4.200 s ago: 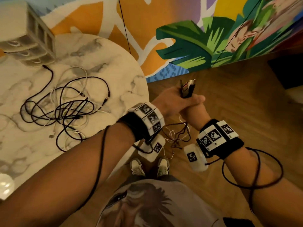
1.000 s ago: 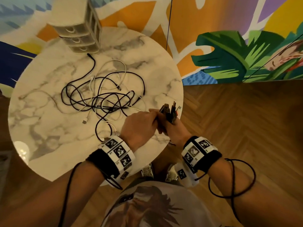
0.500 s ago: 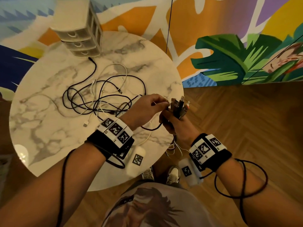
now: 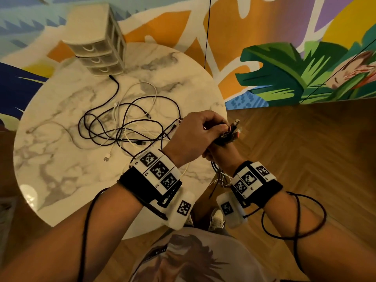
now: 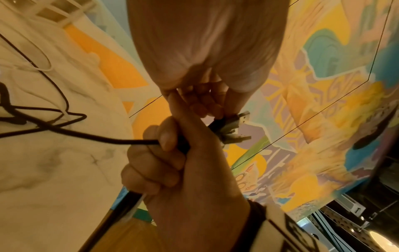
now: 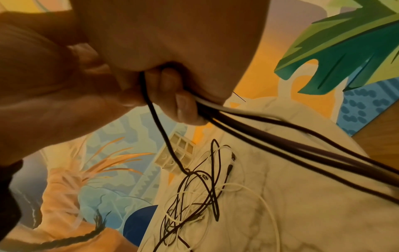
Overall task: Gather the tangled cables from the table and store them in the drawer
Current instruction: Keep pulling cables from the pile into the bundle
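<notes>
head view: the right hand (image 4: 220,153) is fisted around a bundle of plugs (image 4: 231,132), whose connector ends stick out above its fingers, past the round table (image 4: 61,169) edge. the left hand (image 4: 195,135) pinches that bundle from above. most tangled cables (image 4: 130,127) lie on the marble, leading toward the hands. the drawer unit (image 4: 99,53) sits at the far rim, drawers closed. the left hand hides most of the right hand's fingers.

Black wristbands (image 4: 140,186) carry white blocks with black-and-white square markers; thin black cables (image 4: 295,216) loop along both bare forearms.
</notes>
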Available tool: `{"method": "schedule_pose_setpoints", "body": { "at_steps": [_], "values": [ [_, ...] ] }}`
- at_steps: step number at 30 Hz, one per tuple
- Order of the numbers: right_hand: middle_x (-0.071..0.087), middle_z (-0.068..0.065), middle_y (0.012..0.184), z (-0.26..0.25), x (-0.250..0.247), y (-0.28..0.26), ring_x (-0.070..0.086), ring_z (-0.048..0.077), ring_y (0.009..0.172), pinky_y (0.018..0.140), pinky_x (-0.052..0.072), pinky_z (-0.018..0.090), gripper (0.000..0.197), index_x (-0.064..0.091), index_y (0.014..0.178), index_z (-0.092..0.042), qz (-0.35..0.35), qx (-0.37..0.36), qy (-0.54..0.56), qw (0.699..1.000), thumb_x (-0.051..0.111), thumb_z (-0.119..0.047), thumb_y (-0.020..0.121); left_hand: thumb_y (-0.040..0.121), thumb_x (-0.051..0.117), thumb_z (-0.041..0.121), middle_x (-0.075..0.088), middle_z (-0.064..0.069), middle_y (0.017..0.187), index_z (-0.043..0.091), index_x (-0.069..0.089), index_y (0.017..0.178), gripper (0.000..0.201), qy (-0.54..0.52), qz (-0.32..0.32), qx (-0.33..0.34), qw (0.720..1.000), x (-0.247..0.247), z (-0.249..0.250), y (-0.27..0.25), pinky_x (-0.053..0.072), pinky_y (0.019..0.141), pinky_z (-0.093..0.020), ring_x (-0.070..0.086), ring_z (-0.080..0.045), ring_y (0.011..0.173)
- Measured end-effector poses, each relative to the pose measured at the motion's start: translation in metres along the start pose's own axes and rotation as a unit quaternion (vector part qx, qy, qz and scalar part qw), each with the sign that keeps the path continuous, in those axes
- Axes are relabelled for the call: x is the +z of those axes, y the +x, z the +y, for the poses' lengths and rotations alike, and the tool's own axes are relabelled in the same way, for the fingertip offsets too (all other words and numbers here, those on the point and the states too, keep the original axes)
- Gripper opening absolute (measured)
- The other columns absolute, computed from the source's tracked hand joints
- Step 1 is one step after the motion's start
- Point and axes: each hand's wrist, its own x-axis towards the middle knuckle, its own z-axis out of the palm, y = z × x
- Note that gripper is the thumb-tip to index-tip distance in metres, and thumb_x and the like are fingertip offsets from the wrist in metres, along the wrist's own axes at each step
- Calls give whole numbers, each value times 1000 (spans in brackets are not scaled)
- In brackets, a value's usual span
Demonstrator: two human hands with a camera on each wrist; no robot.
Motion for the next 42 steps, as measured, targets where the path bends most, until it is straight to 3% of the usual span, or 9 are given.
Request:
{"method": "schedule_pose_setpoints", "body": {
  "at_steps": [6,11,18,21,24,27,32,37,42],
  "values": [
    [52,0,56,-5,-7,4,44,12,52,53,38,21,47,51,60,-10,78,-35,0,996,35,-20,103,91,58,25,61,5,95,20,64,103,15,68,107,34,991,-3,-25,7,39,65,-10,53,2,74],
    [45,9,49,-10,-21,7,43,23,48,57,43,32,54,36,50,-12,168,-17,225,960,37,-29,101,91,59,30,62,6,90,17,62,100,16,191,-197,-109,955,0,-97,-18,39,62,-14,53,-1,71],
    [21,-5,36,-25,-76,7,16,11,32,38,17,20,59,27,47,-17,190,-10,409,892,30,-39,101,95,49,6,54,2,52,10,61,59,38,129,24,-279,951,-89,-190,-51,41,46,-17,51,-8,49],
    [20,-5,37,-30,-98,11,14,11,33,39,18,20,60,28,45,-19,204,-35,442,873,26,-41,102,91,55,13,58,5,61,19,62,69,25,230,67,-283,929,-123,-177,-41,41,49,-15,53,-9,54],
    [21,-5,38,-33,-92,16,15,12,34,39,19,20,61,27,45,-19,205,-42,442,872,25,-40,102,89,62,21,67,0,84,17,67,91,7,151,20,-197,968,-88,-136,-29,41,52,-18,56,-10,63],
    [20,-4,38,-34,-77,21,14,12,34,39,17,20,61,26,44,-18,199,-28,438,876,26,-39,102,84,68,29,59,8,109,22,54,119,38,57,-2,-142,988,-32,-108,-7,42,51,-17,55,-5,66],
    [20,-4,38,-30,-79,21,14,13,35,39,18,22,62,26,43,-18,207,-14,447,870,27,-40,101,92,56,16,69,-11,91,10,60,96,9,53,-228,-237,943,9,-118,-11,39,42,-21,45,-8,43],
    [21,-5,35,-24,-86,16,15,11,32,37,19,20,65,28,40,-19,218,-13,464,859,25,-40,102,84,68,27,60,-3,88,12,58,97,23,163,100,-184,964,-7,-155,-18,40,70,-25,54,-15,77],
    [20,-5,37,-22,-74,19,16,11,32,36,20,18,60,25,45,-18,244,12,461,853,29,-36,101,93,57,21,58,-3,74,13,59,87,10,-40,-16,-311,950,15,-147,-5,43,45,-21,52,-9,52]
  ]
}}
